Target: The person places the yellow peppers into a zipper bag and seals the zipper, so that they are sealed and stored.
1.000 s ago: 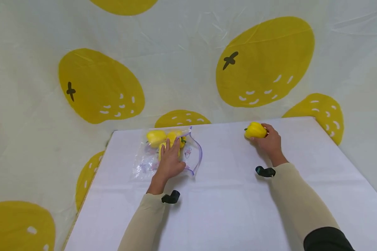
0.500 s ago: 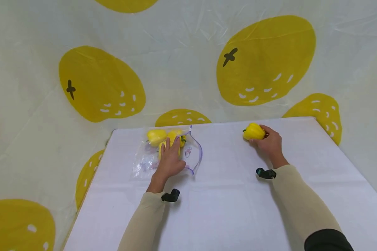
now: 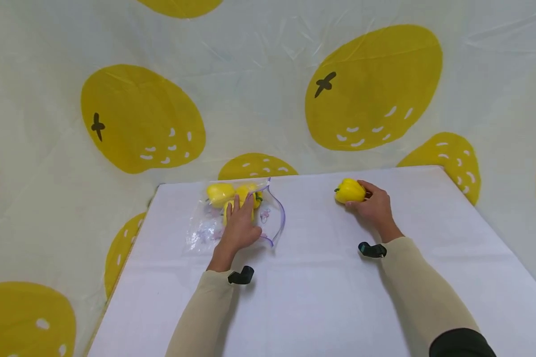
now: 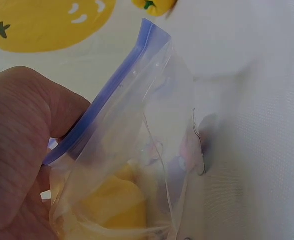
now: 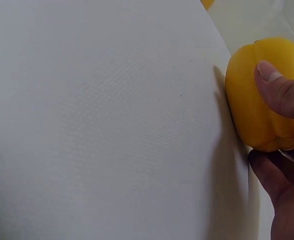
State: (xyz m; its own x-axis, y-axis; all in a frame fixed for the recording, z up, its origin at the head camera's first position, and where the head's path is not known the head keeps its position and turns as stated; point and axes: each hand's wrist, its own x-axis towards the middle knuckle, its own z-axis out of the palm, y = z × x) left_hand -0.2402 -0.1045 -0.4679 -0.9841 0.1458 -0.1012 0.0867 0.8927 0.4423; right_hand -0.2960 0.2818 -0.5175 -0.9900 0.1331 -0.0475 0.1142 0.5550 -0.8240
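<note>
Near the far left of the table lies a clear zip bag [image 3: 201, 233] with purple edging along its mouth and three yellow bell peppers [image 3: 221, 194] inside. My left hand [image 3: 238, 230] rests over the bag, its fingers spread and extended above the nearest pepper. In the left wrist view the bag's purple zip strip [image 4: 104, 100] crosses the hand between thumb and fingers, and the top layer is raised there. My right hand [image 3: 376, 208] grips another yellow bell pepper [image 3: 350, 191] to the right of the bag. The right wrist view has the thumb on this pepper's [image 5: 244, 100] side and fingers beneath.
Both hands work at the back of a table with a white cover [image 3: 312, 292]. Behind the back edge hangs a pale sheet [image 3: 254, 99] printed with large yellow fruit shapes. A dark wrist camera [image 3: 241, 275] sits at each cuff.
My right hand has moved left with the bell pepper, closer to the bag. The left hand, the bag and the peppers in it have stayed in place.
</note>
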